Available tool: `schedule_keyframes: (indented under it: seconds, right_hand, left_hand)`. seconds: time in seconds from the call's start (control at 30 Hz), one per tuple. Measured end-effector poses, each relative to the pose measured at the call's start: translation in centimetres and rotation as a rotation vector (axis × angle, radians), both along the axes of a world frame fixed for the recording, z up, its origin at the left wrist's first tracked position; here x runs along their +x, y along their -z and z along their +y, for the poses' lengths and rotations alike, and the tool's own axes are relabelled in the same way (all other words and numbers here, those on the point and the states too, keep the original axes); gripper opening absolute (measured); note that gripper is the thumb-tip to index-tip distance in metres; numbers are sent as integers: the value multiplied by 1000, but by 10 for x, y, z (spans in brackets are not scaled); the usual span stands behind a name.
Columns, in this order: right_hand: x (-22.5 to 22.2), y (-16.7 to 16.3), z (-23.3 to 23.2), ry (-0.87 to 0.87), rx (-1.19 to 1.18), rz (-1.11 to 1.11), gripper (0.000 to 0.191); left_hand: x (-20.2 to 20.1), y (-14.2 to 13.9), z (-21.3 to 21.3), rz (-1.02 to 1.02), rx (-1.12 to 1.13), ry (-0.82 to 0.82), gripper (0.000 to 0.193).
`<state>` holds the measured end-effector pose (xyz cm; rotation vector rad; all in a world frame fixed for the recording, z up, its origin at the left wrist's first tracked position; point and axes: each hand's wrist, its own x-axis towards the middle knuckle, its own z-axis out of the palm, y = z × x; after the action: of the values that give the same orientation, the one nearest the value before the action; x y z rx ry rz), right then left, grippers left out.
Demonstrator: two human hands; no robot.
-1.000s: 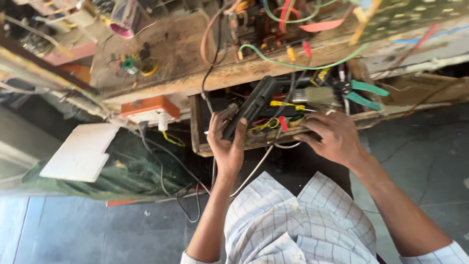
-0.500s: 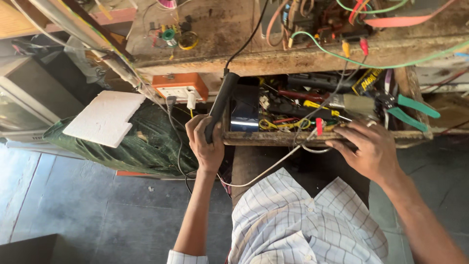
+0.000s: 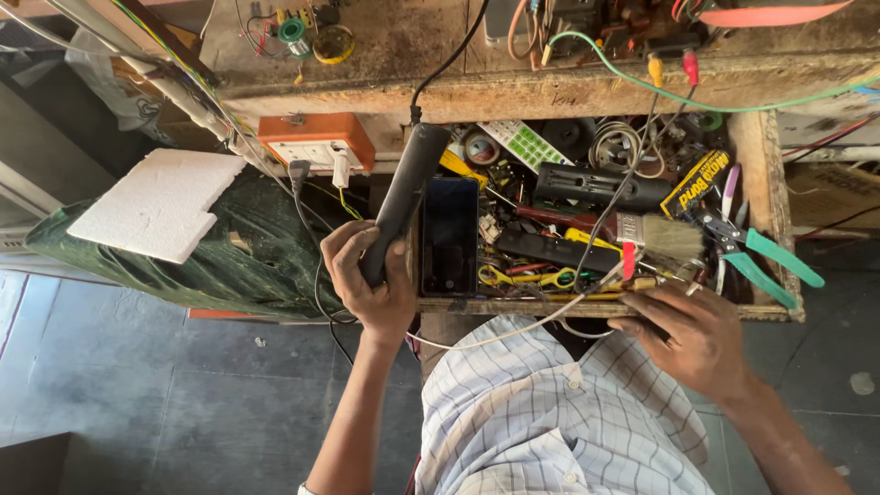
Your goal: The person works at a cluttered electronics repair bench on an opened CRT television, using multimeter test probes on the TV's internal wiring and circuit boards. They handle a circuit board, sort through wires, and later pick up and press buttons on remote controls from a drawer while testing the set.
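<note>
A long black handheld device (image 3: pixel 403 197), slim and rounded like a remote or a tool handle, stands nearly upright at the left edge of an open wooden drawer (image 3: pixel 775 197), with a black cable (image 3: pixel 449 60) running from its top end up over the bench (image 3: pixel 403 46). The left hand (image 3: pixel 371 284) is wrapped around its lower end, fingers curled over the left side and thumb on the right. Just beside the device, inside the drawer, lies a dark smartphone (image 3: pixel 449 234) with its screen up. The right hand (image 3: pixel 692 335) rests on the drawer's front edge at the right, fingers bent down over the rim; whether it pinches anything there I cannot tell. Near it in the drawer lie a paintbrush (image 3: pixel 660 234) with pale bristles, green-handled pliers (image 3: pixel 765 261), yellow-handled scissors (image 3: pixel 513 275), a white remote with green buttons (image 3: pixel 527 145) and a coil of wire (image 3: pixel 614 142). A white wire (image 3: pixel 513 330) trails from the drawer front across the person's checked shirt (image 3: pixel 550 422). Left of the drawer, an orange socket box (image 3: pixel 316 142) hangs under the bench, and a white foam slab (image 3: pixel 160 202) lies on dark green cloth (image 3: pixel 238 257).
</note>
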<state>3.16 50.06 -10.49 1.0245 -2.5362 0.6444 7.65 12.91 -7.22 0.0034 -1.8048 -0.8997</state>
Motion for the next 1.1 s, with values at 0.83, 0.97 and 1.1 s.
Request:
schedule_keyframes:
  seconds: [0.83, 0.97, 1.1]
  right_hand:
    - [-134, -48, -118, -45, 398, -3, 72]
    - [-133, -51, -127, -8, 344, -25, 63]
    - [-140, -60, -116, 84, 307, -389, 61]
  left_hand:
    - [-9, 4, 39, 49, 715, 396, 41]
    - [-8, 5, 37, 45, 712, 410, 41]
    - [-6, 3, 36, 39, 727, 406, 40]
